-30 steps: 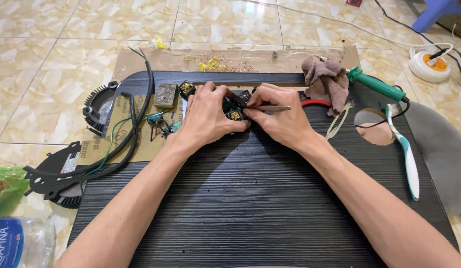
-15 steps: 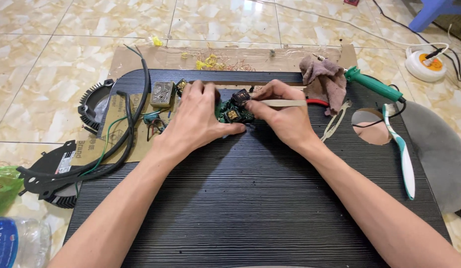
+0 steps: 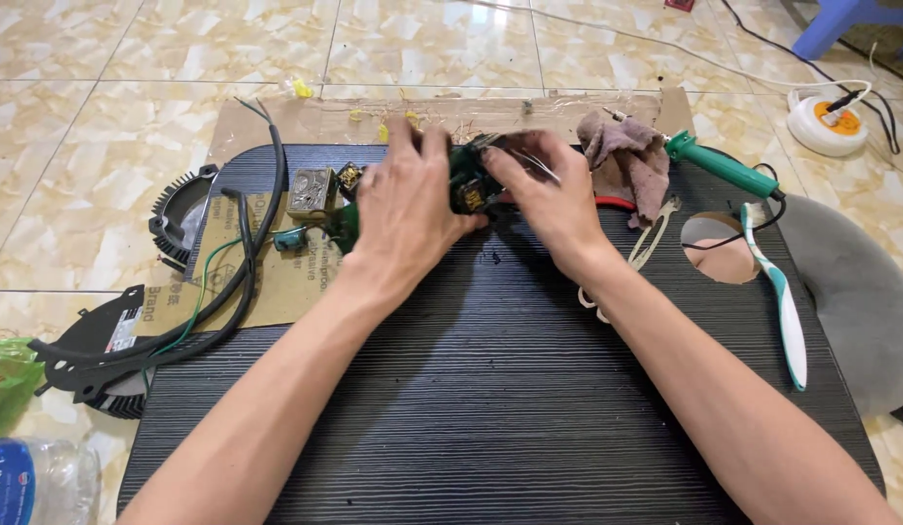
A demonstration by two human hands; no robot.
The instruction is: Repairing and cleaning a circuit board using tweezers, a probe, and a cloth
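Observation:
A green circuit board (image 3: 468, 185) with small parts on it is lifted off the black ribbed board (image 3: 490, 389) and tilted on edge. My left hand (image 3: 405, 209) grips its left side, fingers wrapped over the top. My right hand (image 3: 547, 199) holds its right end and also pinches a thin metal tool (image 3: 529, 160), which looks like tweezers. A teal component (image 3: 291, 238) on wires hangs from the board's left side.
A brown rag (image 3: 631, 160), a green-handled soldering iron (image 3: 724, 167) and a toothbrush (image 3: 787, 301) lie to the right. Black cables (image 3: 240, 262), a metal transformer (image 3: 311, 192) and black fan parts (image 3: 179, 214) sit to the left on cardboard. A white power socket (image 3: 829, 122) rests on the floor.
Both hands have raised the circuit board from flat on the black board and tipped it up on edge. The view has shifted slightly.

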